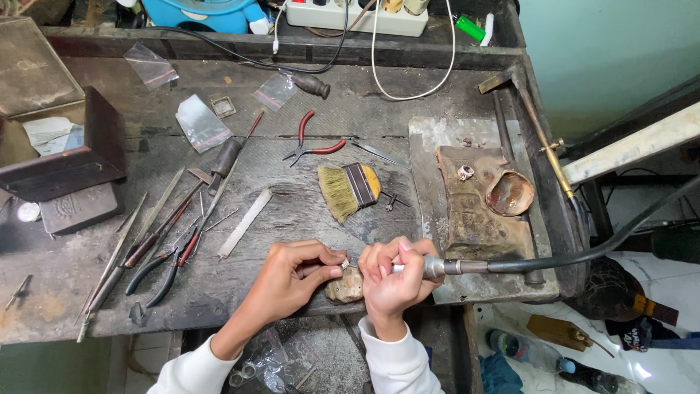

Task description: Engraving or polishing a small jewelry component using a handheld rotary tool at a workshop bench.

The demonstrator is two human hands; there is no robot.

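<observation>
Both hands meet over the worn bench peg (345, 286): left hand (295, 277) pinching a small ring (345, 263) on it, right hand (394, 276) closed around the flex-shaft handpiece (430, 267), best kept braced and lightly pressed, brush (348, 190) well beyond.

1. I am looking at a small jeweller's or metalworker's workshop: a worn, scarred wooden counter (306, 211) stained dark.
2. Hand tools lie scattered on it: red-handled pliers (313, 142), files (244, 224), tweezers (379, 152) and a bench brush (348, 190).
3. A charred soldering block (474, 211) sits beside a brass torch (543, 138).
4. A flexible-shaft handpiece (437, 267) and a power strip (357, 16) complete it.
</observation>
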